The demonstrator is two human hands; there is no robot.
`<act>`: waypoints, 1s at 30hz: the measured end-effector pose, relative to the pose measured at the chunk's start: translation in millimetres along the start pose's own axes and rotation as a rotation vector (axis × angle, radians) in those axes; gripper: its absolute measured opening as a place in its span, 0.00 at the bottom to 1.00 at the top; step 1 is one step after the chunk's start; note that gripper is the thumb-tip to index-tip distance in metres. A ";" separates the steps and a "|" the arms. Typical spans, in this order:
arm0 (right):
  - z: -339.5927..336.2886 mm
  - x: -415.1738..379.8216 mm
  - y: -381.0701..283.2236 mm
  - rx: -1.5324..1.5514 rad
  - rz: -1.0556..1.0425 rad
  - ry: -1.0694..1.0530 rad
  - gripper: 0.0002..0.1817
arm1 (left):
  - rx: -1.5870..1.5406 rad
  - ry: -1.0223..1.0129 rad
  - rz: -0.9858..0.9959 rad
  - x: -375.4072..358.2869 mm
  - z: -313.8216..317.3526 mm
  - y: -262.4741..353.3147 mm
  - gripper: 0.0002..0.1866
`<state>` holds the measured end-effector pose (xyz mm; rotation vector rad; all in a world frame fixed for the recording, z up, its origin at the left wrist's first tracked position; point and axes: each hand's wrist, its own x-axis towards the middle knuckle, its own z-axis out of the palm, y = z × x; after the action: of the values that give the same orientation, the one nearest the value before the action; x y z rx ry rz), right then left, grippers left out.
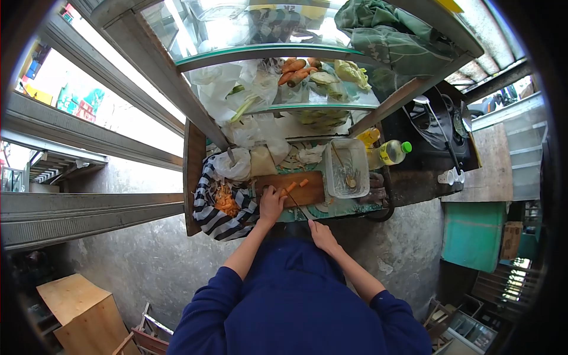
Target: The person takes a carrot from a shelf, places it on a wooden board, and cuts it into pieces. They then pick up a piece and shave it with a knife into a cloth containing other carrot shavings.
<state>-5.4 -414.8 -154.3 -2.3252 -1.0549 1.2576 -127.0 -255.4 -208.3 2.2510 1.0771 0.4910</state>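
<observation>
My right hand [323, 235] is closed around the handle of a knife [300, 208], its blade slanting up and left over the wooden cutting board [315, 194]. On the board's left half, my left hand [272, 203] has bent fingers pressed against a carrot piece [289, 188], close to the knife's tip. Another short carrot piece [304, 183] lies farther right on the board. Left of the board, a black-and-white striped plastic bag [208, 208] lies spread, with orange peelings [226, 201] heaped in it.
A clear plastic tub [347, 192] with a spoon inside stands right of the board, beside a green-capped bottle [395, 152]. White plastic bags [232, 164] sit behind. Whole carrots [296, 71] and greens lie in the glass case. A black stove [435, 127] is at right.
</observation>
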 end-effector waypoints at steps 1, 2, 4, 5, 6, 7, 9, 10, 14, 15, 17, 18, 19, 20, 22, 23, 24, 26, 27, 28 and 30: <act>-0.5 -2.5 -3.2 -0.003 -0.002 -0.005 0.29 | -0.005 0.002 -0.001 0.0 0.3 -0.6 0.16; 0.2 -5.4 -6.7 -0.031 0.036 0.006 0.29 | -0.011 0.003 -0.001 0.1 0.7 -1.2 0.16; 1.0 -6.3 -10.5 -0.060 0.076 0.016 0.29 | -0.013 0.010 -0.009 0.6 0.9 0.4 0.16; 1.4 -6.2 -12.1 -0.075 0.083 0.015 0.29 | -0.014 0.014 -0.015 -0.4 0.6 1.1 0.16; 2.6 -5.7 -12.1 -0.088 0.090 0.016 0.29 | -0.013 0.012 -0.018 -1.3 0.9 0.6 0.16; 3.9 -4.6 -11.0 -0.087 0.091 0.014 0.29 | -0.008 0.010 -0.018 -1.0 1.4 0.3 0.16; 5.8 -1.4 -6.6 -0.066 0.075 0.012 0.29 | -0.007 0.007 -0.018 0.1 2.5 1.1 0.17; 6.0 0.9 -3.9 -0.068 0.076 0.010 0.29 | -0.006 -0.001 -0.027 0.5 2.4 1.4 0.17; 4.8 7.2 -3.9 -0.082 0.042 -0.013 0.28 | 0.008 -0.016 -0.032 0.7 1.7 1.4 0.17; 4.7 8.8 -4.0 -0.096 0.051 -0.021 0.28 | 0.009 -0.016 -0.039 1.0 1.4 1.6 0.17; 8.2 18.8 -1.8 -0.107 0.023 -0.015 0.28 | 0.009 -0.025 -0.033 2.1 1.1 1.9 0.17; 9.8 22.7 -1.6 -0.114 -0.003 -0.001 0.28 | 0.010 -0.027 -0.037 2.7 1.5 2.1 0.17; 11.9 24.7 -0.9 -0.112 -0.001 -0.005 0.28 | -0.012 -0.014 -0.046 3.0 1.7 2.3 0.16; 14.3 26.5 -0.5 -0.089 0.011 -0.003 0.28 | -0.035 -0.001 -0.053 2.5 1.4 2.6 0.16; 15.2 30.5 -3.6 -0.072 0.020 0.004 0.28 | 0.000 -0.006 -0.044 2.4 2.9 1.3 0.16; 16.4 31.5 -4.9 -0.061 0.026 0.006 0.28 | 0.034 -0.012 -0.034 2.3 4.0 0.8 0.17; 19.2 29.4 -4.2 -0.048 0.039 0.008 0.28 | 0.030 -0.017 -0.030 0.4 2.8 1.2 0.17; 21.6 28.2 -3.4 -0.039 0.037 0.024 0.28 | 0.046 -0.013 -0.013 2.6 1.1 2.8 0.17; 21.4 26.7 -3.3 -0.031 0.028 0.027 0.28 | 0.042 -0.011 -0.010 2.3 1.1 4.3 0.17; 20.6 25.4 -3.6 -0.033 0.024 0.031 0.28 | 0.045 -0.022 -0.012 3.0 -0.2 4.4 0.16; 21.8 22.9 -4.9 -0.036 0.043 0.015 0.28 | 0.053 -0.028 -0.023 2.8 -1.5 3.6 0.16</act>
<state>-17.5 -396.7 -177.9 -2.3923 -1.0367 1.2441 -124.1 -254.5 -204.7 2.2818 1.1128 0.4241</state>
